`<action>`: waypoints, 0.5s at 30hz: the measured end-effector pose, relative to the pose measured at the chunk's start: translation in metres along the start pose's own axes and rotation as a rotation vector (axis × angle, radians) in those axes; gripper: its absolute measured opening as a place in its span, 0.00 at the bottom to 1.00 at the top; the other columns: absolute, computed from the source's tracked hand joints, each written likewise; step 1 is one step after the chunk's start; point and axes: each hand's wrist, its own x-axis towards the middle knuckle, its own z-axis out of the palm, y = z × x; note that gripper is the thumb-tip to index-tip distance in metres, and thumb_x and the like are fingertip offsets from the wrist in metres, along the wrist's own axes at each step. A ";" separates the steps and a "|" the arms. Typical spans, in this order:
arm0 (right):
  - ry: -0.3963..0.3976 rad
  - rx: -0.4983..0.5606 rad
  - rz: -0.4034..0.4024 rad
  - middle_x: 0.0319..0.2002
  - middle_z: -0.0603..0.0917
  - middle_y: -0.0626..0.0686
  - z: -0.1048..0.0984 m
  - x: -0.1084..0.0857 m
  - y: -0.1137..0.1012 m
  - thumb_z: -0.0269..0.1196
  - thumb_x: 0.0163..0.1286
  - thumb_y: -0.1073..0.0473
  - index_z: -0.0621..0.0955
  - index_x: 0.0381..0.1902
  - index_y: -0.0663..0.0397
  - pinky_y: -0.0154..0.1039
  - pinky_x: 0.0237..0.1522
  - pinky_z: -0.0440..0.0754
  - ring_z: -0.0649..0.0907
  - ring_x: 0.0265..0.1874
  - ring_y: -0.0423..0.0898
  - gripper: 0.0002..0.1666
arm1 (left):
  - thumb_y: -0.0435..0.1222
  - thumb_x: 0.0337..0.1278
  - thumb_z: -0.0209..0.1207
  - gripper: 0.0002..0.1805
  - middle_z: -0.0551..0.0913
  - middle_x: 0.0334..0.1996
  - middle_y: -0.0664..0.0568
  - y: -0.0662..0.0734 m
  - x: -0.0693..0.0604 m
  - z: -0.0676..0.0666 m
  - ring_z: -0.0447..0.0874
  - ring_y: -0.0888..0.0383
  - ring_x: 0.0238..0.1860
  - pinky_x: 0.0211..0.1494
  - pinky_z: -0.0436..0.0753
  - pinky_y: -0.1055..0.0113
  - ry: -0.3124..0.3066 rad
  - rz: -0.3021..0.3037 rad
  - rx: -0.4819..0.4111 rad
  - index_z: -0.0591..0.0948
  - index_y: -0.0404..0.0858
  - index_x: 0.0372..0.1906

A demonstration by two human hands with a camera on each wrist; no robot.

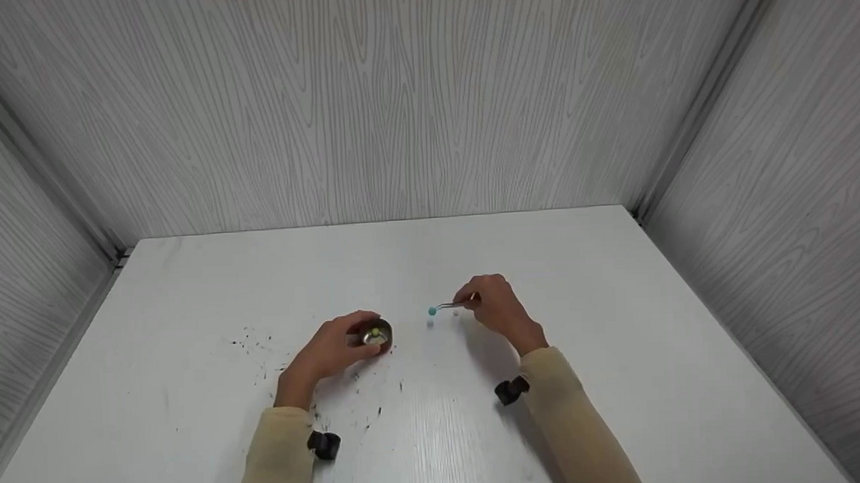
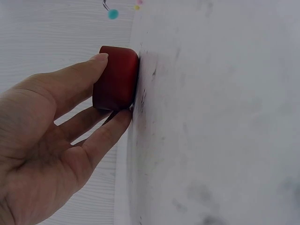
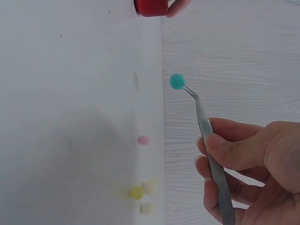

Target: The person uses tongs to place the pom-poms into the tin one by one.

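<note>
A small red cup [image 2: 116,77] with a silvery inside stands on the white table, and my left hand [image 1: 337,345] grips its sides between thumb and fingers. Inside the cup lies a yellow-green ball [image 1: 375,332]. To the right, my right hand [image 1: 500,307] pinches a pair of bent-tip metal tweezers [image 3: 208,136] between thumb and fingers. The tweezers' tips hold a teal fuzzy ball [image 3: 177,81] in the air, right of the cup. On the table below lie a pink ball [image 3: 144,140], a yellow ball [image 3: 136,193] and two cream balls [image 3: 150,187].
Dark specks and smudges [image 1: 251,341] mark the white tabletop [image 1: 678,376] around my left arm. Pale wood-grain panels [image 1: 368,101] enclose the table at the back and on both sides. A black wrist camera [image 1: 325,445] sits at my left sleeve, another [image 1: 510,391] at my right.
</note>
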 end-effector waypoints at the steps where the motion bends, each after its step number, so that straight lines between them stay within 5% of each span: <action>1: 0.000 -0.001 -0.003 0.38 0.91 0.56 0.000 0.000 -0.001 0.64 0.68 0.75 0.92 0.38 0.57 0.47 0.45 0.87 0.87 0.40 0.52 0.13 | 0.35 0.66 0.67 0.29 0.79 0.68 0.40 0.000 0.000 0.000 0.78 0.39 0.69 0.72 0.76 0.42 0.002 -0.001 0.003 0.75 0.40 0.71; 15: -0.001 0.033 -0.058 0.37 0.91 0.56 0.001 -0.002 -0.008 0.66 0.67 0.76 0.92 0.38 0.58 0.47 0.44 0.87 0.87 0.39 0.52 0.12 | 0.35 0.67 0.67 0.28 0.79 0.67 0.41 0.001 0.000 0.001 0.77 0.39 0.69 0.72 0.75 0.41 0.003 0.004 0.000 0.76 0.41 0.70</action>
